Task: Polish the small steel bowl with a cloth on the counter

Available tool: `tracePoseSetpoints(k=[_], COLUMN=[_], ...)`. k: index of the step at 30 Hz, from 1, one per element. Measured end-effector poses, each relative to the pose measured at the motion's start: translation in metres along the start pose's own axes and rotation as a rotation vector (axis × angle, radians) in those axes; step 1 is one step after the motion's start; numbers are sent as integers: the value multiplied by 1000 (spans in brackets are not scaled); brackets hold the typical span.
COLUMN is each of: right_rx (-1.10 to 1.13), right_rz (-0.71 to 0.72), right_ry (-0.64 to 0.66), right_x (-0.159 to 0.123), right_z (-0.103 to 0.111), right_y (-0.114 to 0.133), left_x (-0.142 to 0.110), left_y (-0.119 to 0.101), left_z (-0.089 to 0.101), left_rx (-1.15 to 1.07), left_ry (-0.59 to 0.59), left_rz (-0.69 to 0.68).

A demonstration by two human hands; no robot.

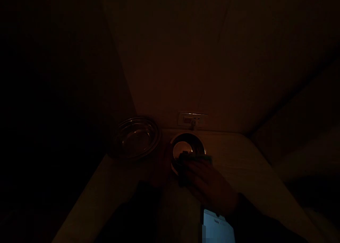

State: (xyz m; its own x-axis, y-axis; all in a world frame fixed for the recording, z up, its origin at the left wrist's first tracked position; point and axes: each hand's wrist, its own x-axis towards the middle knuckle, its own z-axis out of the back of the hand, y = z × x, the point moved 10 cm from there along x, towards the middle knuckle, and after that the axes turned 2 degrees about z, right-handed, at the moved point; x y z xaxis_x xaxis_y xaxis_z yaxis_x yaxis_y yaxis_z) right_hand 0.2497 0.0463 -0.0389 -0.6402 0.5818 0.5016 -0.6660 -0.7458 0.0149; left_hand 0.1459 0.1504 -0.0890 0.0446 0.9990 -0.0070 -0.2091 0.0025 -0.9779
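Note:
The scene is very dark. A small steel bowl [189, 143] stands on a pale counter [239, 165] near the wall. My right hand [209, 184] reaches over the bowl's near rim with its fingers closed on a dark cloth or sponge [195, 160] pressed into the bowl. My left hand [160, 165] is barely visible at the bowl's left side, seemingly against its rim; its fingers cannot be made out.
A larger steel dish [135, 138] leans at the counter's back left. A wall socket plate [191, 119] sits just behind the bowl. A lit phone screen [217, 229] glows at the bottom edge, near my right wrist.

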Motion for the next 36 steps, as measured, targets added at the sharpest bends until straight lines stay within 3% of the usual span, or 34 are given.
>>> tracePoseSetpoints(k=[8, 14, 21, 29, 36], right_rx=[-37, -182, -219, -19, -146], right_rz=[-57, -89, -163, -45, 63], right_ry=[163, 121, 74, 216, 403], right_x=[-3, -10, -11, -4, 7], right_z=[3, 14, 18, 16, 4], right_y=[-14, -30, -34, -25, -23], left_x=[1, 3, 1, -1, -2], left_y=[4, 19, 8, 0, 3], left_z=[2, 5, 1, -3, -3], left_rx=[-39, -49, -93, -157, -165], left_ry=[-30, -65, -16, 45, 24], left_rz=[3, 70, 55, 21, 78])
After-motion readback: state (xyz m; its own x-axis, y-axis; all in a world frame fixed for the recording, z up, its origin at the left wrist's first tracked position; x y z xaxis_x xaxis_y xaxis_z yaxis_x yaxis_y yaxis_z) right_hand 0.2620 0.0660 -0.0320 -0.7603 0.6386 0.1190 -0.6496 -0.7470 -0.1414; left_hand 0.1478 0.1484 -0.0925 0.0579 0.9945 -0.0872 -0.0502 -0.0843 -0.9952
